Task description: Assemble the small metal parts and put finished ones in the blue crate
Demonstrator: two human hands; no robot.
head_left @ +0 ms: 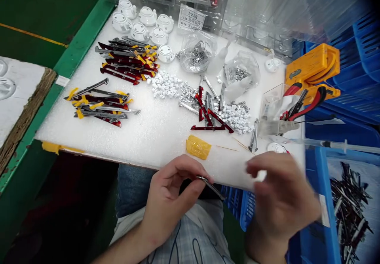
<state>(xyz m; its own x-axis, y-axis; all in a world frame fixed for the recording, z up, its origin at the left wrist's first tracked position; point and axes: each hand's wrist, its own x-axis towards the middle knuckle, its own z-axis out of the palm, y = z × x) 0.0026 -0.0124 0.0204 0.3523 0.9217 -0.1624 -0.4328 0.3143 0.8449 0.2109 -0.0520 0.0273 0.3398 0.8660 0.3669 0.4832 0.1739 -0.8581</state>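
Observation:
My left hand (175, 196) pinches a slim dark metal strip (212, 187) between thumb and forefinger, just in front of the table edge. Motion blurs my right hand (282, 196), to the right of it; between its bent thumb and forefinger shows a small white piece (261, 175). Loose red and silver strips (208, 113) lie crossed beyond the hands. Beside them are heaps of small white pieces (237, 117) and tiny metal parts (188, 93). A folded yellow packet (198, 147) sits near the table's front edge.
Taped strips form two piles (101, 103) on the left. White teapot-shaped pieces (147, 16) stand behind them. Clear bags (197, 52) hold metal bits. Red-handled pliers (292, 101) and an orange tape dispenser (313, 72) are at the right, above a blue crate (322, 200) with more strips.

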